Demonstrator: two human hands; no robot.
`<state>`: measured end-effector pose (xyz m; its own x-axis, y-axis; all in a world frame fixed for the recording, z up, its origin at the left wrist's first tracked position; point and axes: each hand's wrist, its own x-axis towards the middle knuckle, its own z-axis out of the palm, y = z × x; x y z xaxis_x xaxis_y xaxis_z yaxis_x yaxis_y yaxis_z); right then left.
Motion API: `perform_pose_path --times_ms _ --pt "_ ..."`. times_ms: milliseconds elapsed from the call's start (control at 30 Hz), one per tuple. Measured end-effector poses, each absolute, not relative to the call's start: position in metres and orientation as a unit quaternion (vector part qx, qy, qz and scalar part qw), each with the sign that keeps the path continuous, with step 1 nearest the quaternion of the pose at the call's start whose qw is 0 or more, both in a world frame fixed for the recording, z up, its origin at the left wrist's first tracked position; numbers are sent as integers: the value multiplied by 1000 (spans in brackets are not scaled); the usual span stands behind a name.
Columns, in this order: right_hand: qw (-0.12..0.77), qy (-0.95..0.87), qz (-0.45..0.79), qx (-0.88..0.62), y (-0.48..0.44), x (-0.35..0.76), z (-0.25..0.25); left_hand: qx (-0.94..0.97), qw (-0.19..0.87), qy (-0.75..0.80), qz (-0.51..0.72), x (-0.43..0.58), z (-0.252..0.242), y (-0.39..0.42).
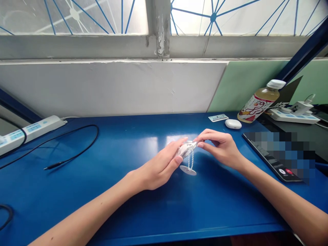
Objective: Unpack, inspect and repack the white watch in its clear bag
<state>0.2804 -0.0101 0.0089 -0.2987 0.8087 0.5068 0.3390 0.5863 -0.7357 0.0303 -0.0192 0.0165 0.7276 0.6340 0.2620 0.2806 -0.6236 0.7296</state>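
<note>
Over the middle of the blue desk, my left hand (164,164) is closed around a small white object (185,149), its thumb on the near side. From the object hangs a pale beaded chain (191,160) with a flat round disc (188,170) at its lower end. My right hand (220,147) pinches at the object's right end with thumb and fingertips. The fingers cover much of the white object, so I cannot make out its exact kind.
Right of my hands lie a smartphone (276,160), a white earbud case (233,124) and a small printed card (218,118). A drink bottle (260,102) leans behind them, near a power strip (294,116). At left are another power strip (33,131) and a black cable (74,158).
</note>
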Motion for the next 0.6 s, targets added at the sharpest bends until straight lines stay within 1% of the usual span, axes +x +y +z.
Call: perform_pose_path --times_ms 67,133,200,267,333,600 --pt "480 -735 281 -389 -10 280 10 829 406 259 284 36 21 -24" --pt "490 -711 291 -412 -10 279 9 770 474 295 310 40 22 -26" --pt "487 -699 292 -435 -9 278 8 708 530 333 327 43 19 -26" --pt "476 -695 293 -452 -8 277 8 665 561 363 333 44 15 -23" --pt "462 -697 296 -462 -8 276 7 649 561 391 334 44 11 -19" --pt "398 -709 302 -498 -3 278 -1 655 470 476 353 40 6 -9"
